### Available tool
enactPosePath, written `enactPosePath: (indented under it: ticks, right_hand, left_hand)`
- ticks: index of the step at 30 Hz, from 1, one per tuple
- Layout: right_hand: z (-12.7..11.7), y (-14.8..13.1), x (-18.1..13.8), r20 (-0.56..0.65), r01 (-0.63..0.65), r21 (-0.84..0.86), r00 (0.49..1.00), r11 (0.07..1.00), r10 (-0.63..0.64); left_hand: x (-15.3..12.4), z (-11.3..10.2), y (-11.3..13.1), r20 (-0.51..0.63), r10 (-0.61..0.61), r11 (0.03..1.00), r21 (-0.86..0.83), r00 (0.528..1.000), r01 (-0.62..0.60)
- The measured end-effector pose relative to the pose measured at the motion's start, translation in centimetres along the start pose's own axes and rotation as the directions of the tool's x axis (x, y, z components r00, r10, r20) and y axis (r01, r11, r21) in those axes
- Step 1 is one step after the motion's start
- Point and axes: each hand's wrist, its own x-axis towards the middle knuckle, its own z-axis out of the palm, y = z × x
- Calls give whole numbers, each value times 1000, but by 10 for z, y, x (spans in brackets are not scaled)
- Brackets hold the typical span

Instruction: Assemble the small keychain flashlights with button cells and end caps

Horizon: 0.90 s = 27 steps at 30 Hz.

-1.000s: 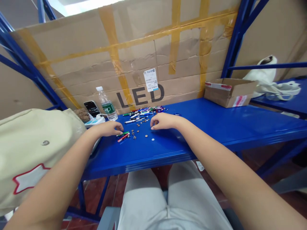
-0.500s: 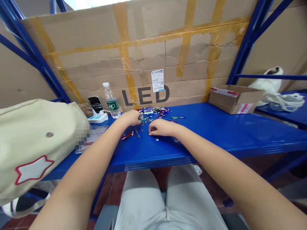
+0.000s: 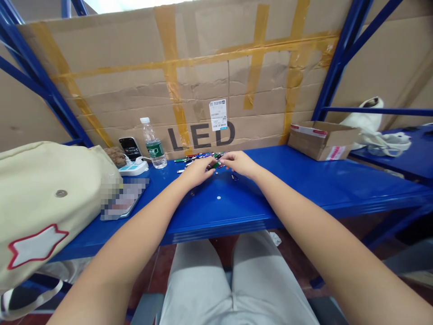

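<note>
You sit in what looks like a workshop or storeroom: your blue table (image 3: 304, 189) is set among blue metal racking (image 3: 334, 67), a taped cardboard sheet (image 3: 118, 97) printed "LED" screens its back, and an open carton (image 3: 309, 139) rests on top.

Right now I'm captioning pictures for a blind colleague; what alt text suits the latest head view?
A person's left hand and right hand are close together at a small green item over a blue table, before a pile of colourful pieces. A pale bag and water bottle are to the left, an open cardboard box to the right.
</note>
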Motion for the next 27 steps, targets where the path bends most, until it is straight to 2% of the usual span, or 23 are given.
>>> enactPosePath:
  ticks: [7, 10, 15, 27]
  right_hand:
    - [2, 4, 1, 15, -83, 178, 997, 980, 82]
    - [2, 5, 2, 50, -86, 231, 996, 969, 76]
    - [2, 7, 2, 32, -92, 248, 996, 964, 87]
    - [6, 7, 2, 39, -104, 313, 995, 944, 97]
  left_hand:
    - [2, 1, 1, -39, -4, 1000, 13, 999, 5]
    - [1, 1, 0, -40, -3, 999, 50, 999, 5]
    - [1, 1, -1, -58, -38, 996, 79, 998, 43]
    - [2, 1, 0, -69, -19, 998, 64, 997, 23]
